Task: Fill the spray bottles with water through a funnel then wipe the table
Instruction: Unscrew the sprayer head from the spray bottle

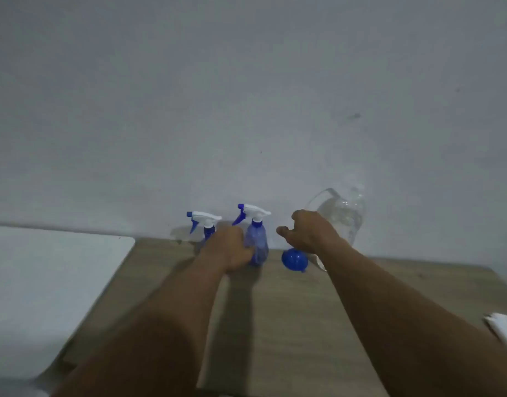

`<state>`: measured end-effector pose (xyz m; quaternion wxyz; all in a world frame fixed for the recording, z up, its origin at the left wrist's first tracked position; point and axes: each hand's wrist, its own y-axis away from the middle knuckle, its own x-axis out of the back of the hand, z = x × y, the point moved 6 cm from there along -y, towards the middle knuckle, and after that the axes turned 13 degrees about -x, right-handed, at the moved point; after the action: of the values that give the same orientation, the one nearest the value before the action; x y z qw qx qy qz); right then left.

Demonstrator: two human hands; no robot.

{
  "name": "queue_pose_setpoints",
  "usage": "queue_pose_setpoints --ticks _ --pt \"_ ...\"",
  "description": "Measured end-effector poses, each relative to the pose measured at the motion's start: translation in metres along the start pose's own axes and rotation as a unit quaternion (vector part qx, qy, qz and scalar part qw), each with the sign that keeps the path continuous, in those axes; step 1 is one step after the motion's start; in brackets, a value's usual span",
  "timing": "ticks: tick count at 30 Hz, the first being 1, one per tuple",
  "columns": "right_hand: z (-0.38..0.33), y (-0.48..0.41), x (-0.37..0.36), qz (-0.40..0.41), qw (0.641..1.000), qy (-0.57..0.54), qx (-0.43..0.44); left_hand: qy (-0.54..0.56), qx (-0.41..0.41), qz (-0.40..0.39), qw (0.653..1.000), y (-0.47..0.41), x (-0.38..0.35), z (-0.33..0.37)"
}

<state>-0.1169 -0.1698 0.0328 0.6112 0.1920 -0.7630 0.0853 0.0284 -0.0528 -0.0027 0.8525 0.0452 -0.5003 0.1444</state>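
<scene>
Where two bare forearms reach in from the near edge, they stretch across a wooden table (pixel 304 325) toward the wall. Nearest on the right edge lies a white cloth (pixel 504 329), only partly in view. On the left, a white board (pixel 46 287) lies beside the table, its rounded corner pointing toward the bottles.

Farther out, the left hand (pixel 229 249) grips the lower body of the middle spray bottle (pixel 257 242). Its thumb lies curled across the near side, and the other fingers are hidden behind the bottle. This bottle stands upright on the table, clear blue with a white and blue trigger head still on its neck.

Just right of it, a blue funnel (pixel 294 259) lies on the table with its wide mouth facing the camera. The right hand (pixel 309 233) hovers above the funnel, apart from it, fingers loosely curled and holding nothing, thumb pointing toward the middle bottle.

Behind the left hand stands the left spray bottle (pixel 207 224), also upright with its trigger head on and its body mostly hidden by the hand. Behind the right hand stands a clear jug (pixel 344 219), close against the grey wall (pixel 246 96). The blur does not let me tell how full it is.
</scene>
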Motion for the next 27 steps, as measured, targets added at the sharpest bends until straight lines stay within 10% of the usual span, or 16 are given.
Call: queue_pose_setpoints --ticks 17,27 --pt "-0.021 -0.112 -0.12 -0.06 0.941 -0.333 0.0 0.178 0.076 0.074 0.978 -0.094 -0.123 -0.069" --pt "-0.004 -0.081 -0.121 -0.041 0.944 -0.327 0.011 0.2 0.022 0.11 0.973 -0.063 -0.129 -0.063"
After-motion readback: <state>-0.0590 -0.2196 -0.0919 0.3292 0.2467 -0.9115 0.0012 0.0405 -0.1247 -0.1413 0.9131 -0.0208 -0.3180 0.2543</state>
